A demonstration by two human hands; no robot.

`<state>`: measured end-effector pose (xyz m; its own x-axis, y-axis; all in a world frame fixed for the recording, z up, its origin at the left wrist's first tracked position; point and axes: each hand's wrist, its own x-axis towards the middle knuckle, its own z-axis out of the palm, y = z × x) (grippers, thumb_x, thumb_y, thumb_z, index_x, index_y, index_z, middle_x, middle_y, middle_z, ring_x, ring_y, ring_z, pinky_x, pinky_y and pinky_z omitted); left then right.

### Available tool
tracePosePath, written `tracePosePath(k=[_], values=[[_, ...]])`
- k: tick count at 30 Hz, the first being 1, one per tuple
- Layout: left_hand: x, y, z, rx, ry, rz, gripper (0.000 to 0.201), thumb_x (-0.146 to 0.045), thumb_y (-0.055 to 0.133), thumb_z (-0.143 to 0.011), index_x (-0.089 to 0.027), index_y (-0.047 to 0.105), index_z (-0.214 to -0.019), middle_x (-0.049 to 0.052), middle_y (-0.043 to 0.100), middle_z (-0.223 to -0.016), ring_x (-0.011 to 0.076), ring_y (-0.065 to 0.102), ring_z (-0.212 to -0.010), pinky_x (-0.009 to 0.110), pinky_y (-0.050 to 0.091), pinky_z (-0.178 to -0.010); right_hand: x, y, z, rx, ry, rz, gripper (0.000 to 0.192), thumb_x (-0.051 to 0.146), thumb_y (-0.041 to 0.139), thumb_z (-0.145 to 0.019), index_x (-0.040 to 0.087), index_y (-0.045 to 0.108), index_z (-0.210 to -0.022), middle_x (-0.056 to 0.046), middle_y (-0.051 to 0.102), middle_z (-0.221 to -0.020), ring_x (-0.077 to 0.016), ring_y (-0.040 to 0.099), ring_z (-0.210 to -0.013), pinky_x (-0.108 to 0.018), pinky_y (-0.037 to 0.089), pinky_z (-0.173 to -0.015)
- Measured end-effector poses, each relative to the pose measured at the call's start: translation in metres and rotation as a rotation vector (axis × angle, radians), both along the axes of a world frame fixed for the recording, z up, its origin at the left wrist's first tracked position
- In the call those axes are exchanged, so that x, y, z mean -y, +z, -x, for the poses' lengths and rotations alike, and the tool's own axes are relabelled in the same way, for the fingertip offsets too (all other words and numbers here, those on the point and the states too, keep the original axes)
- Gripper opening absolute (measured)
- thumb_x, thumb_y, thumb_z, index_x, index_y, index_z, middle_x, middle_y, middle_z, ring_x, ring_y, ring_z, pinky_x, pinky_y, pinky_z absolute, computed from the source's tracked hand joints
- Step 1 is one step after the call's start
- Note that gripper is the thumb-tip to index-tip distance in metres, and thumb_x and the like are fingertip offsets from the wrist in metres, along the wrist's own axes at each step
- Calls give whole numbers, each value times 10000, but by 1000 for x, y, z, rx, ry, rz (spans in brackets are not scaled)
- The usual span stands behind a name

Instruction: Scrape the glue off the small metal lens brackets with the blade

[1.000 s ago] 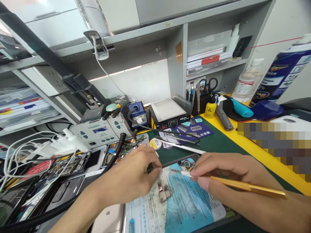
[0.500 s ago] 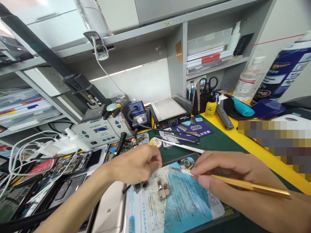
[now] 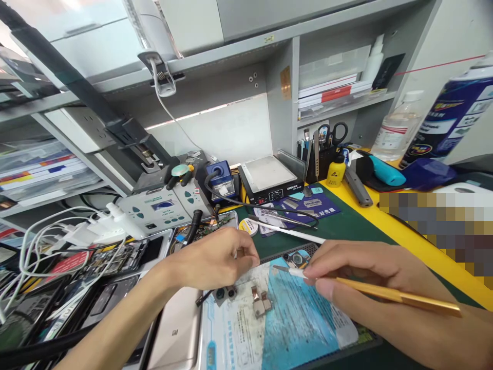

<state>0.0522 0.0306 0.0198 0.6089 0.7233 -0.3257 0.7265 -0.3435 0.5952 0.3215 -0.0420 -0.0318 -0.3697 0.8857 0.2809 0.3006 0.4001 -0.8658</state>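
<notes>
My right hand [image 3: 358, 272] grips a gold-handled craft knife [image 3: 389, 294]; its small blade [image 3: 280, 268] points left, just above a blue and white work sheet [image 3: 296, 329]. My left hand [image 3: 213, 259] hovers to the left of the blade with thumb and fingertips pinched together; I cannot make out anything between them. Below those fingers a small dark camera module [image 3: 225, 294] lies at the sheet's edge. Little metal shield pieces [image 3: 260, 303] lie on the sheet. A white phone back [image 3: 173, 331] lies under my left forearm.
Behind the hands lie a white stick and tweezers [image 3: 292, 234]. Further back stand a hot plate [image 3: 265, 177], a grey soldering station [image 3: 162, 208] and a yellow bottle [image 3: 336, 172]. Opened phones [image 3: 115, 262] and white cables [image 3: 77, 236] crowd the left. A spray can [image 3: 454, 113] stands at the right.
My left hand has drawn back to the left and lifted a little, which uncovers the dark camera module at the sheet's edge. The right hand and knife have hardly moved.
</notes>
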Motion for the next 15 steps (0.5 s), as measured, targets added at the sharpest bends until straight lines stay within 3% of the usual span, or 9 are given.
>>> tracePosePath(k=[6,15], values=[[-1,-2,-1,-20,5,-13,156,-247,622,-888,-161,706,-789,-6,664,-760,116,548,-656,246,392,-551,0,0,-1,30,43,49,181,380,654,-1005,274,794,-1050,-35,777,-1009,-195,728,-810,-221,536,-594],[1,-5,0,-14,25,-43,187,-258,575,-943,-175,666,-802,-48,589,-666,99,467,-589,249,339,-517,0,3,-1,14,46,24,157,345,631,-1022,321,785,-1043,11,766,-967,-139,701,-755,-176,531,-625]])
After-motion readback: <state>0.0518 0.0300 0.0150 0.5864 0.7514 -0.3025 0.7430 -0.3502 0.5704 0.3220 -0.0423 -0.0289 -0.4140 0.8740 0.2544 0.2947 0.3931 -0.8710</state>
